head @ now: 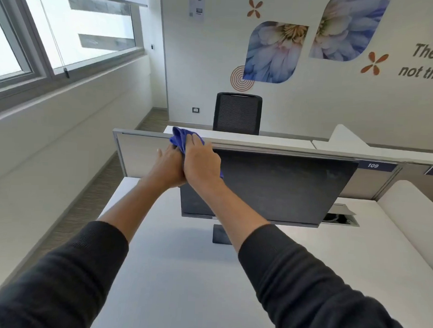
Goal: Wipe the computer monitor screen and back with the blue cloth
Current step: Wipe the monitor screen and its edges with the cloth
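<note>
Both arms extended forward, dark sleeves pushed to mid-forearm. Right hand (202, 160) fingers flat, pressing forward. Left hand (169, 165) tucked against it, thumb raised; its grip apparently hidden.

Right hand (202, 160) presses cloth (180, 138) on monitor (279, 189) top-left corner; left hand (169, 165) touching beside it.

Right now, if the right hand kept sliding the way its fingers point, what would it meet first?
Probably the grey desk partition behind the monitor: the right hand, pressing the blue cloth, already points past the monitor's top-left corner. Depth is uncertain.
</note>
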A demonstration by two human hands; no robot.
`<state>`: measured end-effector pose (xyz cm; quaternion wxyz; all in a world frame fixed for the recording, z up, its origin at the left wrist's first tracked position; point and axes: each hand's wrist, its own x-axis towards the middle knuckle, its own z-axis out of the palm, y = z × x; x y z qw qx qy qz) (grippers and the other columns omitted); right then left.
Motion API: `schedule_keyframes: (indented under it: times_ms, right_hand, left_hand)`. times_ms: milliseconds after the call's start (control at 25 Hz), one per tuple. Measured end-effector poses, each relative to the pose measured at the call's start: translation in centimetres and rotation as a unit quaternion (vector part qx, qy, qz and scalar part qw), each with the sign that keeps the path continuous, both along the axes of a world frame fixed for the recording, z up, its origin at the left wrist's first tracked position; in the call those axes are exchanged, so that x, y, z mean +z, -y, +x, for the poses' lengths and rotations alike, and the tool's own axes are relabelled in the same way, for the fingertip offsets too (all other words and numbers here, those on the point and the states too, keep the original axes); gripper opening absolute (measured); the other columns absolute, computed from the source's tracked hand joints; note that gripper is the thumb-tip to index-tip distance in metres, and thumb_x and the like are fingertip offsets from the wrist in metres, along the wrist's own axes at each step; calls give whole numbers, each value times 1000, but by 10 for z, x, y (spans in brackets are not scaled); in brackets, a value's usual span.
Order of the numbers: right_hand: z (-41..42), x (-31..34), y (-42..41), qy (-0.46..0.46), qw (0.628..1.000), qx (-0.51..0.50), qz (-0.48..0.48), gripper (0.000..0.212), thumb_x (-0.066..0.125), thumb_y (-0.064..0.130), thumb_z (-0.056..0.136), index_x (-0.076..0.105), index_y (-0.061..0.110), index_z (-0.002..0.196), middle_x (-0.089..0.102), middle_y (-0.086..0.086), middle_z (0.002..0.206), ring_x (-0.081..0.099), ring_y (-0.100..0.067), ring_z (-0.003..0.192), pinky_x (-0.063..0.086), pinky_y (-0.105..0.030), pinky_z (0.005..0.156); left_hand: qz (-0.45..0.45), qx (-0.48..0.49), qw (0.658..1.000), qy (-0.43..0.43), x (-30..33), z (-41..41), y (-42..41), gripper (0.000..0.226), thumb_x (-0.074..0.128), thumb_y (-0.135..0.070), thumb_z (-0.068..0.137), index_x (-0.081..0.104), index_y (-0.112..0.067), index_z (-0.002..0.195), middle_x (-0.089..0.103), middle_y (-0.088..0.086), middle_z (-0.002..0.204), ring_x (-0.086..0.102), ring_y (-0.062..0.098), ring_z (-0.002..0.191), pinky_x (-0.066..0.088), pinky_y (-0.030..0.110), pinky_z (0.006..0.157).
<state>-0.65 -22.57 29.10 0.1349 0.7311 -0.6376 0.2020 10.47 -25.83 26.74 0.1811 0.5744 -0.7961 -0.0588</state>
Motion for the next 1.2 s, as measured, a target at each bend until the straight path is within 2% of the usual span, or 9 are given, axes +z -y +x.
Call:
schedule_keyframes:
  times_ms: [160,320,440,520,680,840,1000,1080,1200]
  right_hand:
    - [-61,-12,-9,-41,994,-97,-23,49,68,13,99,51,14,145,60,-5,132,60,-28,111,44,-36,66]
    - [-157,-8,-28,-5,962,-273,-3,63,71,8,97,44,13,154,56,-6,143,57,-32,118,53,-40,75]
    - [-141,-4,-22,12,974,-227,-5,55,64,5,98,49,13,151,57,-7,142,56,-35,124,58,-44,81]
    - [-104,-10,-16,-15,990,-138,-1,62,63,6,99,45,13,158,55,-7,149,55,-35,128,61,-44,84]
    - [-119,-12,-17,-28,995,-92,5,72,63,5,99,39,20,165,51,1,162,56,-32,126,63,-43,81]
    - [-240,-10,-46,1,976,-219,-1,73,61,1,95,44,25,161,51,7,160,55,-36,117,56,-44,78]
    - [-302,-1,-50,45,951,-306,1,56,61,-2,96,52,17,148,57,-3,147,54,-38,117,52,-42,74]
    - [-271,1,-40,47,969,-242,-5,45,61,0,94,57,15,136,62,-4,136,55,-35,117,59,-45,79]
    - [-237,-12,-29,7,994,-111,-6,58,64,5,97,52,17,152,60,-1,150,58,-30,122,64,-43,82]
  left_hand:
    - [-41,-23,998,50,-1,19,13,88,84,-22,81,44,-14,159,44,4,165,19,29,164,9,71,128]
    - [-39,-43,996,68,14,21,15,71,65,-10,79,54,-5,149,54,6,158,19,28,164,0,65,131]
    - [-15,-66,992,106,24,11,15,58,61,-13,80,61,-1,136,62,9,144,33,29,158,-4,61,131]
    - [11,-80,989,120,31,-1,14,53,62,-18,83,62,-3,133,63,12,137,48,32,142,11,57,132]
    - [38,-78,990,112,45,-16,11,50,62,-26,83,63,-8,129,65,14,131,61,36,119,56,46,94]
    - [67,-66,989,116,51,-15,14,18,44,-37,69,44,-21,79,61,6,89,56,30,82,38,34,64]
    - [71,-50,985,146,53,-22,17,26,51,-40,82,55,-18,96,65,7,97,56,28,88,42,34,73]
    - [73,-37,982,170,52,-28,20,37,56,-40,91,63,-15,117,70,9,114,59,31,100,44,36,79]
    - [85,-12,981,172,49,-34,25,52,55,-46,94,62,-17,137,69,10,132,60,35,120,46,39,89]
